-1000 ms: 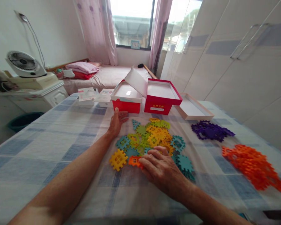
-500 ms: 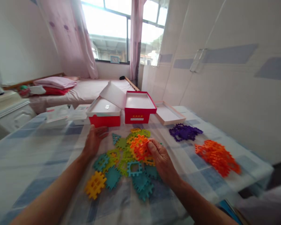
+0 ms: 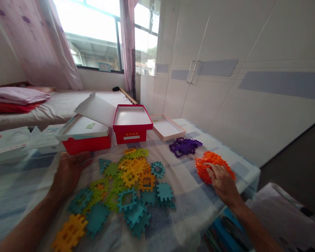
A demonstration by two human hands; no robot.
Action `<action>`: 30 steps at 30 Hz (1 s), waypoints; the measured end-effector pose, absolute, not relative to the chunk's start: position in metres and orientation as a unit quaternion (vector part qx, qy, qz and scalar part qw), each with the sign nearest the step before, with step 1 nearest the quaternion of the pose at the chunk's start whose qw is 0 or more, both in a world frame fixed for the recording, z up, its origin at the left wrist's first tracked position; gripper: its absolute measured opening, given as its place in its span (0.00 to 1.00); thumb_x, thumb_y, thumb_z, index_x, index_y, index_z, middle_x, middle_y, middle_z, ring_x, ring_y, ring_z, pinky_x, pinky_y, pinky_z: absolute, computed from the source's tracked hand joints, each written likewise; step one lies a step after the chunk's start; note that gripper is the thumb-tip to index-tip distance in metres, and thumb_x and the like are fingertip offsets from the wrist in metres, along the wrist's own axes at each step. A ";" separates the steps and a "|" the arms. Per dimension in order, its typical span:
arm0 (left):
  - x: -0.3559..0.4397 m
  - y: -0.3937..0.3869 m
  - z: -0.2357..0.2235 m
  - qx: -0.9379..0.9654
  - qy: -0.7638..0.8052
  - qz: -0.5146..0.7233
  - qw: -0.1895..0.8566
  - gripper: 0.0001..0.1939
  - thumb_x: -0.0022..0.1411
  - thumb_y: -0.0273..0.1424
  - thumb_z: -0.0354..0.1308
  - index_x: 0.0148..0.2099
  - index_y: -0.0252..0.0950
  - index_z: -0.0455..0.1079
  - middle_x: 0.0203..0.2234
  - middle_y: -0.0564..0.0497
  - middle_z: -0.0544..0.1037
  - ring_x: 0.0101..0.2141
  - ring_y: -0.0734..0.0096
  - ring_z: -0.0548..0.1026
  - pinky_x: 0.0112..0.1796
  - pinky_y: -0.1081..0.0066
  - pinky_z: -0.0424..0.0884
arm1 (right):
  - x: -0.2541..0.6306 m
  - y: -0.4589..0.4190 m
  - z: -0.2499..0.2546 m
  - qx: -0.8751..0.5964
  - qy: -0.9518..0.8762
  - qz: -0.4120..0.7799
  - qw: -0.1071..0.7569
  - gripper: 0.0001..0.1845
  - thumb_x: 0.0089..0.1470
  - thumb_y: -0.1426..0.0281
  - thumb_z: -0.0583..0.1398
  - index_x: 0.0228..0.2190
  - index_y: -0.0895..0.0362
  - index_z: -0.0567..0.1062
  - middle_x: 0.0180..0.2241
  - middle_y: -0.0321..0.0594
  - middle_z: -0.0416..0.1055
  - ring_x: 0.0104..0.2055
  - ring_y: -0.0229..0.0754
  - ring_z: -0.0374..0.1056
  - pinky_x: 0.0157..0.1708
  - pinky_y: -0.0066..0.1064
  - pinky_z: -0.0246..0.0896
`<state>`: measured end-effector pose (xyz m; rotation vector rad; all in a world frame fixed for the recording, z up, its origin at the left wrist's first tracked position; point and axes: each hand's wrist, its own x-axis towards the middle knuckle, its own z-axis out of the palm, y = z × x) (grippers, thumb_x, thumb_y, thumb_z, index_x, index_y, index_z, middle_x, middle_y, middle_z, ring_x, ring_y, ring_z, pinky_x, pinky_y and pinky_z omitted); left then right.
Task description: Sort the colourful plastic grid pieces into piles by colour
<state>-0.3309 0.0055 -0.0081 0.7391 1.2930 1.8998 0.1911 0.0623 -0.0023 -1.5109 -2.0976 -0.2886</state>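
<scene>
A mixed heap of yellow, green and teal plastic puzzle tiles lies on the checked tablecloth. A pile of orange tiles sits near the table's right edge, and purple tiles lie behind it. My right hand rests on the orange pile, fingers curled on its top; whether a tile is pinched in them is hidden. My left hand lies flat on the cloth left of the heap, fingers spread, just in front of a red box.
Two open red boxes and a flat white lid stand at the back of the table. White cartons lie at the left. A bed is behind, wardrobe doors to the right. The table's right edge is close to the orange pile.
My right hand picked an orange tile from the mixed heap, carried it right, and now lies on the orange pile. The view has swung right. My left hand stayed flat.
</scene>
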 end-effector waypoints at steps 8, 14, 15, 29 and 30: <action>-0.323 0.007 -0.006 0.230 0.474 0.772 0.355 0.26 0.60 0.51 0.47 0.31 0.34 0.73 0.30 0.47 0.78 0.37 0.65 0.75 0.38 0.65 0.72 | 0.168 0.064 0.009 -0.504 -0.774 -0.205 0.325 0.20 0.59 0.63 0.49 0.45 0.61 0.71 0.42 0.52 0.68 0.47 0.53 0.63 0.50 0.47 0.58; -0.322 0.008 -0.009 0.236 0.473 0.778 0.339 0.27 0.56 0.53 0.50 0.31 0.33 0.73 0.30 0.46 0.78 0.36 0.65 0.75 0.36 0.66 0.73 | 0.079 0.065 0.031 -0.404 -0.871 0.049 0.274 0.20 0.59 0.63 0.52 0.49 0.57 0.69 0.50 0.47 0.67 0.54 0.48 0.60 0.54 0.42 0.55; -0.322 0.008 -0.009 0.238 0.473 0.778 0.339 0.27 0.55 0.54 0.51 0.31 0.33 0.73 0.30 0.46 0.78 0.36 0.65 0.75 0.36 0.66 0.73 | 0.066 0.068 0.033 -0.388 -0.886 0.073 0.242 0.21 0.58 0.63 0.53 0.51 0.58 0.69 0.52 0.48 0.66 0.55 0.48 0.59 0.55 0.42 0.53; -0.319 0.007 -0.007 0.254 0.484 0.767 0.335 0.29 0.54 0.55 0.51 0.32 0.32 0.73 0.32 0.45 0.78 0.35 0.65 0.75 0.36 0.66 0.72 | 0.056 0.083 0.045 -0.417 -0.870 0.223 0.141 0.13 0.56 0.63 0.52 0.27 0.58 0.70 0.31 0.40 0.65 0.36 0.42 0.63 0.38 0.34 0.57; -0.319 0.007 -0.006 0.255 0.485 0.767 0.334 0.29 0.55 0.55 0.50 0.32 0.32 0.73 0.32 0.45 0.78 0.35 0.65 0.75 0.36 0.66 0.72 | 0.062 0.079 0.050 -0.417 -0.862 0.245 0.150 0.14 0.57 0.63 0.50 0.26 0.57 0.68 0.31 0.40 0.65 0.35 0.41 0.63 0.38 0.34 0.58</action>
